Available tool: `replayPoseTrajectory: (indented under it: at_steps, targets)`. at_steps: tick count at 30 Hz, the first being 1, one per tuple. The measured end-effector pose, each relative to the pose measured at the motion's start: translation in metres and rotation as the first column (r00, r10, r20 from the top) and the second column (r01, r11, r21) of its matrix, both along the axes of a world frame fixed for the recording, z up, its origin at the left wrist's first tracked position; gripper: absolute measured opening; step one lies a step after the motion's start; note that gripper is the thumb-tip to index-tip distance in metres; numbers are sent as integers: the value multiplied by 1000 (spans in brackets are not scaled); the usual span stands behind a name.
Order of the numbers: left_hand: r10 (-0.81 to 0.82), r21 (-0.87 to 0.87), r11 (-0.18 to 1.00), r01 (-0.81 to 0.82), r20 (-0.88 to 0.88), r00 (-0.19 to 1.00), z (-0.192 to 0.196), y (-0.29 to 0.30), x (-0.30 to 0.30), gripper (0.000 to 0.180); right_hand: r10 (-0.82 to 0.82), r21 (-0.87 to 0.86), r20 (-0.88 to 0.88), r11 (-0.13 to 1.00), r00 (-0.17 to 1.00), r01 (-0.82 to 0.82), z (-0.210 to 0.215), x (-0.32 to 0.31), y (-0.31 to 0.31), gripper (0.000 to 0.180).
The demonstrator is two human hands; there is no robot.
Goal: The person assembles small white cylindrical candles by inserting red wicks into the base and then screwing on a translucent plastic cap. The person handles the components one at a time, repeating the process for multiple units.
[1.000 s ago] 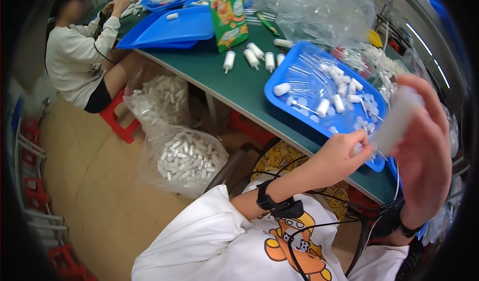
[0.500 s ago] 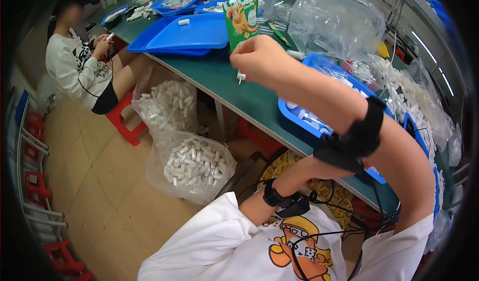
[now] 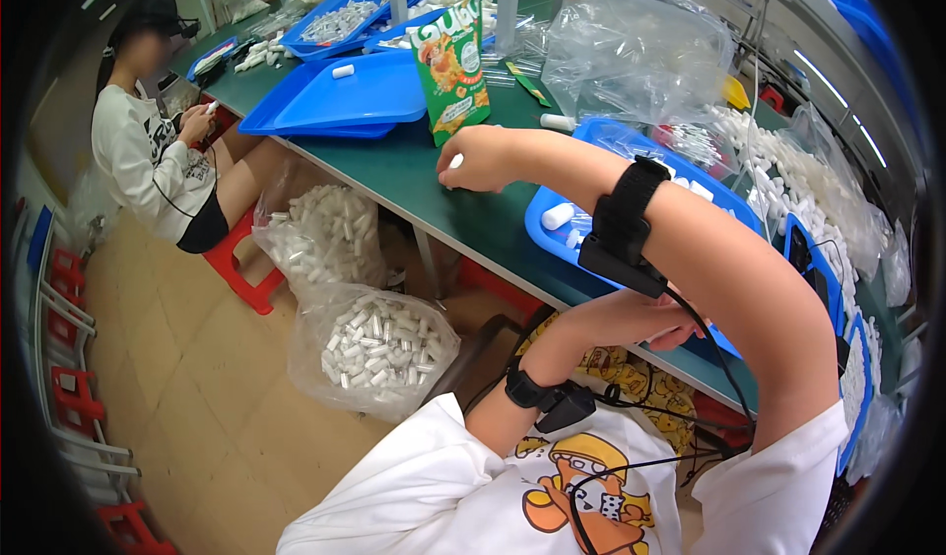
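Note:
My right hand (image 3: 480, 158) reaches across to the left, over the green table just in front of a green snack pouch (image 3: 453, 72). Its fingers are closed round a small white plastic piece (image 3: 456, 161), and only one end of that shows. Low beside the table edge, my left hand (image 3: 662, 321) is curled near a blue tray (image 3: 540, 222) with white cylinders in it. My right forearm and its black strap hang above it, and what its fingers hold, if anything, is hidden. A white cylinder (image 3: 558, 214) lies inside the tray's left end.
Stacked blue trays (image 3: 335, 97) stand left of the pouch, one white cylinder on top. Two clear bags (image 3: 379, 348) of white tubes sit on the floor. A co-worker (image 3: 148, 151) sits at the far left. A large plastic bag (image 3: 631, 53) and heaped white parts (image 3: 788, 195) lie right.
My right hand has come down and slightly left, toward the tabletop, and the white piece now shows at its fingers. My left hand shows more from under the right forearm. The view has shifted slightly.

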State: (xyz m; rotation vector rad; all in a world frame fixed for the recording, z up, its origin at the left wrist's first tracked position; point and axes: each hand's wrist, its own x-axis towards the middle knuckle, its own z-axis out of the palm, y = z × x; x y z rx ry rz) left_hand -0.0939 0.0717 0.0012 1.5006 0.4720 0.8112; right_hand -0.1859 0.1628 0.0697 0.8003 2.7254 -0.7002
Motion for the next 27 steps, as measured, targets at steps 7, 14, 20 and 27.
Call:
replayPoseTrajectory:
  at_steps: [7, 14, 20, 27]
  targets:
    - [123, -371, 914, 164, 638, 760, -3, -10, -3, 19, 63, 12, -415, 998, 908, -64, 72, 79, -69, 20]
    - [179, -223, 973, 56, 890, 420, 11, -37, -14, 41, 133, 195, -723, 981, 678, 16, 75, 189, -141, 23]
    - [264, -195, 964, -179, 729, 632, 40, -77, -15, 67, 120, 294, -774, 938, 622, 184, 39, 223, -179, 41]
    - [288, -199, 957, -209, 701, 653, 40, -86, -13, 50, 150, 281, -790, 950, 594, 135, 28, 234, -182, 46]
